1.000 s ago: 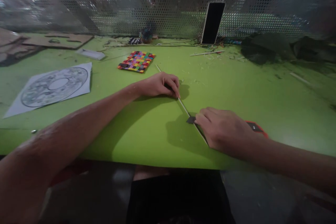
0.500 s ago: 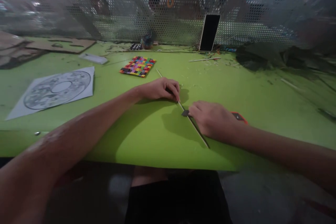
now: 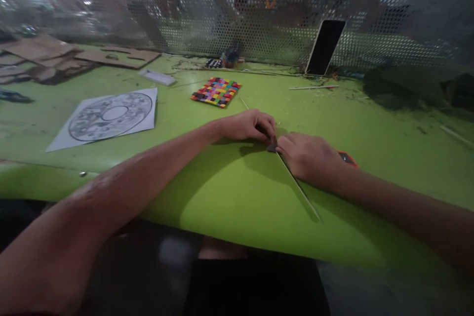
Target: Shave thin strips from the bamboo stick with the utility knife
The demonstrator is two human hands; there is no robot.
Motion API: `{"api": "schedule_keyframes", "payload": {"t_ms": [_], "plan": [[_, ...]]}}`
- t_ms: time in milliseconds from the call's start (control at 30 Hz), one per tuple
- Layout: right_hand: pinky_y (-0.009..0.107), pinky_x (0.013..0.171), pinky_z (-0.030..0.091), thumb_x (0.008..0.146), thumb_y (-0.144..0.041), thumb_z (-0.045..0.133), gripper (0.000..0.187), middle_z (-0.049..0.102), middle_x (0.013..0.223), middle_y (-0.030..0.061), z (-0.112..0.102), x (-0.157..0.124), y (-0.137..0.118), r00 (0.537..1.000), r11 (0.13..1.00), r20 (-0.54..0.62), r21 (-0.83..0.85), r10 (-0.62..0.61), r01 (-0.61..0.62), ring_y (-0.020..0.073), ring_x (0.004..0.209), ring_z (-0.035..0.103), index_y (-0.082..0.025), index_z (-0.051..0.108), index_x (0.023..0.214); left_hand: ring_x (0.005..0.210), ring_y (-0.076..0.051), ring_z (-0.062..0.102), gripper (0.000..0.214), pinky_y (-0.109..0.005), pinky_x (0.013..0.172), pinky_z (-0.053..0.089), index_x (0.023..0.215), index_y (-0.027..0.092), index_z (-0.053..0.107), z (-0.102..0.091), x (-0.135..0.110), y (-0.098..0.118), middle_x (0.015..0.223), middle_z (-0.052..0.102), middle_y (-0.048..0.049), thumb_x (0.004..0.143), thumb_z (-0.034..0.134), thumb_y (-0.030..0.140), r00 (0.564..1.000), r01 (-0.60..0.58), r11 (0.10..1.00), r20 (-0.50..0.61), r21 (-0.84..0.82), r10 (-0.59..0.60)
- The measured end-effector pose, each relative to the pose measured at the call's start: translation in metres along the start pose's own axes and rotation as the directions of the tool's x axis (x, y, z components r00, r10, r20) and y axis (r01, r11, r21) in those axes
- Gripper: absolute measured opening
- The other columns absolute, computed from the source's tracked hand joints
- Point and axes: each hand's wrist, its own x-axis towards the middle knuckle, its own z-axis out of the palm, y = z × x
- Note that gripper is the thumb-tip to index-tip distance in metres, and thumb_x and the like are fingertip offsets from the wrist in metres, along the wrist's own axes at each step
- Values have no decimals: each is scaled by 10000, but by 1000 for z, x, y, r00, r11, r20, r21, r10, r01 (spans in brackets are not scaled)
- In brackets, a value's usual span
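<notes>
Pressure is being applied by the left hand [image 3: 247, 126] to a thin pale strip [image 3: 298, 186] that lies flat on the green table [image 3: 370, 158], running diagonally from far left toward the near right edge. The fingers of that hand are curled down, the tips set on the strip, apparently so that it is kept from sliding. Whether anything is pinched beneath them cannot be told.

Just right of it, almost touching, the right hand [image 3: 309, 158] is closed around a cutter [image 3: 347, 158], of which only a red and black end shows behind the knuckles and a small dark tip [image 3: 272, 147] at the front. The tip is laid against the strip right beside the left fingertips, a placement that would let the strip be steadied close to where the blade meets it.

The near part of the strip is left free and reaches toward the table edge.

Farther off, a small woven mat [image 3: 217, 92] of many colours is seen, and to its left a printed sheet [image 3: 107, 117] with a round pattern. Cardboard pieces [image 3: 74, 57] are stacked at the far left. A phone [image 3: 325, 47] is leaned upright against the perforated screen [image 3: 222, 10] at the far side, with another thin stick [image 3: 313, 87] lying near it.
</notes>
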Motion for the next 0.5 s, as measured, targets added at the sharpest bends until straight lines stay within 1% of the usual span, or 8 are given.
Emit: {"api": "schedule_keyframes", "payload": {"t_ms": [133,300,500], "plan": [[316,591,210,997,-240,403,244,620,776,79,-2,-2,-1,1000,1000,-19,6,-9,9,170,645,448,-139,616,934,796,-130,630,115,-271,798,476,798,206,805,1,-1,4,848,707,-40,756,748,115,1000,6,1000,-5,22,-6],[317,589,219,986,-195,414,216,611,767,76,-6,-8,-4,1000,1000,11,1,-9,9,168,641,441,-143,613,921,799,-134,620,88,-280,792,474,821,207,810,1,-3,5,862,700,-48,789,742,161,1000,-4,999,-3,50,4],[314,595,223,951,-134,449,169,610,771,76,-12,-18,-9,996,997,41,9,-78,78,163,653,440,-146,609,899,828,-147,631,76,-288,813,478,830,222,811,1,-5,8,873,699,-46,799,743,210,1000,24,996,-5,84,-24]]}}
